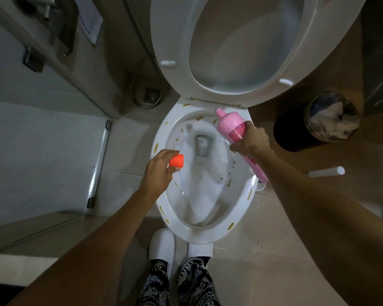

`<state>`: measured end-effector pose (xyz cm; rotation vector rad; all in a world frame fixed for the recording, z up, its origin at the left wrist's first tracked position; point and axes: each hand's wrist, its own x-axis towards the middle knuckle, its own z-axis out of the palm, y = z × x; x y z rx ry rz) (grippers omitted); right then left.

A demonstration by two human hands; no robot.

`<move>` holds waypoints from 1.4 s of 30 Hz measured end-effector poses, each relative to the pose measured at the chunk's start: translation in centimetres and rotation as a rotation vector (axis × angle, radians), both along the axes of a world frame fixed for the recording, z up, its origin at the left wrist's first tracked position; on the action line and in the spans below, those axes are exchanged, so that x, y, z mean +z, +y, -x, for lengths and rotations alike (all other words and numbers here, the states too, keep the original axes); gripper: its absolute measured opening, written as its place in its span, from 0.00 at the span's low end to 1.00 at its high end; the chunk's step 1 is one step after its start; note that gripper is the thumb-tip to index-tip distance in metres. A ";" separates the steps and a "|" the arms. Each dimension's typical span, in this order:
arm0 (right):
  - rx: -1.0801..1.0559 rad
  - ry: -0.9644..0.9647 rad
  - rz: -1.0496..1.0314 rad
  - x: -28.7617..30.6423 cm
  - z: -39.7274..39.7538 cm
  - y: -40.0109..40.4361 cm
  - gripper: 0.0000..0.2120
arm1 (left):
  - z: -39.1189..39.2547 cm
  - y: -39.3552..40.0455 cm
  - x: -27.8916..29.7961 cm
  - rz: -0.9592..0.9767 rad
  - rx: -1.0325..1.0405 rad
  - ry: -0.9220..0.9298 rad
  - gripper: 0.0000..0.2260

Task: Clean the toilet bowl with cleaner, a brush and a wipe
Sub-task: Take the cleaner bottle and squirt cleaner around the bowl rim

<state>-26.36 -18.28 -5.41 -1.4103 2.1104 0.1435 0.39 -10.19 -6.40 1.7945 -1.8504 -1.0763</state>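
The white toilet bowl [170, 219] stands open in the middle, seat and lid [175, 40] raised, with yellow-brown smears along its rim and inner wall. My right hand [251, 139] grips a pink cleaner bottle [230, 127] over the bowl's right rim, its uncapped nozzle tilted toward the back of the bowl. My left hand [158, 171] pinches the bottle's orange cap [177, 161] above the bowl's left rim. A white handle [326, 171], perhaps the brush, lies on the floor to the right.
A dark round bin [296, 138] with crumpled tissue stands to the right of the bowl. A glass shower door [100, 164] and a floor drain [152, 93] with a metal hose are on the left. My white slippers [161, 244] stand right at the bowl's front.
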 end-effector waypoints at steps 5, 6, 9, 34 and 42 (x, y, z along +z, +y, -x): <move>0.069 -0.115 0.090 -0.1 -1.7 0.5 0.39 | -0.3 -1.7 0.6 0.032 0.013 -0.004 0.20; 0.083 -0.144 0.115 0.1 -2.1 0.8 0.39 | -0.4 -2.0 0.8 0.040 0.015 0.002 0.20; 0.130 -0.198 0.173 0.2 -3.0 1.7 0.36 | -0.6 -2.8 1.6 0.071 0.018 0.014 0.20; 0.232 -0.530 0.445 1.4 -6.8 13.4 0.45 | -2.6 -0.7 10.2 0.239 -0.379 -0.011 0.20; 0.275 -0.541 0.534 2.0 -7.8 14.6 0.43 | -3.2 0.9 11.3 0.389 -0.570 -0.067 0.21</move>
